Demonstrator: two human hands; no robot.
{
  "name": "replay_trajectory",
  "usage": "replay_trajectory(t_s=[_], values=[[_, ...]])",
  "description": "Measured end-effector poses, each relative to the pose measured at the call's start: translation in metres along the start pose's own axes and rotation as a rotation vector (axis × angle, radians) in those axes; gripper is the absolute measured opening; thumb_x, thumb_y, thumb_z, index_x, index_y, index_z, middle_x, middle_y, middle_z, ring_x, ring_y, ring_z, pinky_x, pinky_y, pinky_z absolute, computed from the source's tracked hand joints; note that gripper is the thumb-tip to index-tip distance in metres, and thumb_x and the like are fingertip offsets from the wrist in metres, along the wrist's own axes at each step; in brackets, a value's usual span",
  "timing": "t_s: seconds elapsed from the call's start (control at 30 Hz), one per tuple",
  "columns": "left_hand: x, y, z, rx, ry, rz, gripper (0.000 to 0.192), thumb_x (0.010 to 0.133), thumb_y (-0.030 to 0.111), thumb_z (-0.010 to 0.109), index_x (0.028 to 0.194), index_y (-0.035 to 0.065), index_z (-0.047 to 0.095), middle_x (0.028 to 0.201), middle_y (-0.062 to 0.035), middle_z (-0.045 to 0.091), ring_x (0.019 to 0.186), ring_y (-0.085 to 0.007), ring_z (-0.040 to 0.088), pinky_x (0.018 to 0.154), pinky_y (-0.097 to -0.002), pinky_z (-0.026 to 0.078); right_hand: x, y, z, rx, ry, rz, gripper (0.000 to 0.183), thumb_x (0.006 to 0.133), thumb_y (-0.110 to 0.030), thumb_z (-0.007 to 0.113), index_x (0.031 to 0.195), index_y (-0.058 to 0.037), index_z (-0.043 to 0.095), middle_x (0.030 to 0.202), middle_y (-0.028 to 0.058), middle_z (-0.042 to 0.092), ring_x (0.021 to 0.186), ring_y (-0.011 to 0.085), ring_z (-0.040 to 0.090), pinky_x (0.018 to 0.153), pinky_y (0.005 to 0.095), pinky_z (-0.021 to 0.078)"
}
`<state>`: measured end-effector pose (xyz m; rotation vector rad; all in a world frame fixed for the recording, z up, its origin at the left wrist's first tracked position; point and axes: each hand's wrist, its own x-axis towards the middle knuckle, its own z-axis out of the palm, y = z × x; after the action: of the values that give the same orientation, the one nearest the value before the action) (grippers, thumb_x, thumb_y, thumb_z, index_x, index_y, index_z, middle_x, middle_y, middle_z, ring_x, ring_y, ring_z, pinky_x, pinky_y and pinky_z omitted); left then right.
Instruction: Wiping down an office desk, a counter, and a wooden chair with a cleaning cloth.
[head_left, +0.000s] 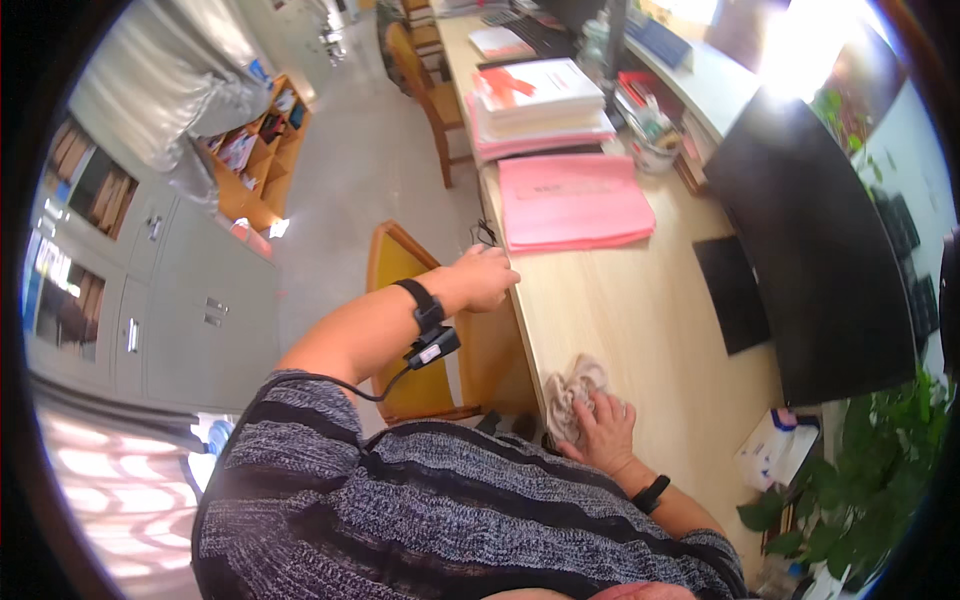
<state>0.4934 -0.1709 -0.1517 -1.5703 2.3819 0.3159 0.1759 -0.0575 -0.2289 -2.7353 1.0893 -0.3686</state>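
Observation:
A crumpled beige cloth (574, 394) lies on the light wood desk (622, 307), close to its near left edge. My right hand (606, 431) presses on the cloth with its fingers bent over it. At the desk's left edge, short of the pink folders (574, 202), is my left hand (487, 277) with its fingers curled. Whether those fingers grip the edge is hidden. Both wrists wear black straps, and a small cabled device hangs from the left one.
A wooden chair (409, 300) stands beneath my left arm. Stacked papers (540, 94) and a pen holder (656, 146) sit farther along the desk. On the right are a black monitor (810, 247), a tissue pack (776, 454) and a leafy plant (862, 480). Grey cabinets (202, 300) line the left.

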Motion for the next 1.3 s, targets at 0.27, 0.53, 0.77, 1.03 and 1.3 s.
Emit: replay_trajectory(t_s=[0.27,0.53,0.77,1.03,1.3], values=[[-0.175,-0.081,0.027,-0.378,0.644,-0.244,0.034,0.078,0.013,0.055,0.111,0.0057,0.056,0.113,-0.0143,0.055,0.107,-0.0308,0.049,0.093,-0.0382,0.039,0.005,-0.047,0.003,-0.093,-0.137,0.261,0.069,0.059,-0.043,0.071,0.118,-0.0169,0.048,0.120,0.0118,0.042,0.112,0.0312,0.038,0.089,0.0492,0.0276],[-0.361,-0.142,0.221,-0.716,0.438,-0.874,0.038,0.079,0.012,0.051,0.116,0.0041,0.053,0.116,-0.0186,0.055,0.110,-0.0341,0.050,0.094,-0.0383,0.040,-0.009,-0.065,0.024,-0.311,-0.127,0.524,0.069,0.061,-0.025,0.069,0.124,-0.0181,0.042,0.123,0.0140,0.041,0.113,0.0335,0.039,0.085,0.0487,0.0364],[-0.634,-0.064,0.469,-0.519,-0.334,-1.215,0.026,0.076,0.019,0.049,0.081,-0.0003,0.066,0.095,-0.0237,0.061,0.094,-0.0376,0.057,0.080,-0.0445,0.046,-0.035,-0.085,0.014,-0.368,-0.170,0.575,0.061,0.065,-0.017,0.064,0.122,-0.0106,0.044,0.118,0.0154,0.045,0.107,0.0350,0.044,0.084,0.0466,0.0403],[-0.661,0.012,0.477,-0.455,-0.458,-0.935,0.018,0.070,0.018,0.057,0.078,0.0067,0.068,0.086,-0.0150,0.064,0.085,-0.0295,0.062,0.072,-0.0423,0.049,0.178,-0.154,-0.010,0.437,0.254,0.127,0.031,0.077,-0.013,0.061,0.105,-0.0023,0.056,0.102,0.0165,0.055,0.097,0.0310,0.053,0.085,0.0361,0.0422],[-0.514,-0.088,0.339,-0.869,0.181,-1.212,0.037,0.080,0.020,0.053,0.112,0.0011,0.056,0.103,-0.0219,0.060,0.099,-0.0343,0.057,0.086,-0.0372,0.045,0.240,-0.230,0.003,-0.134,0.008,-0.330,0.025,0.070,-0.029,0.063,0.093,-0.0189,0.062,0.110,0.0044,0.052,0.107,0.0261,0.046,0.081,0.0442,0.0392]])
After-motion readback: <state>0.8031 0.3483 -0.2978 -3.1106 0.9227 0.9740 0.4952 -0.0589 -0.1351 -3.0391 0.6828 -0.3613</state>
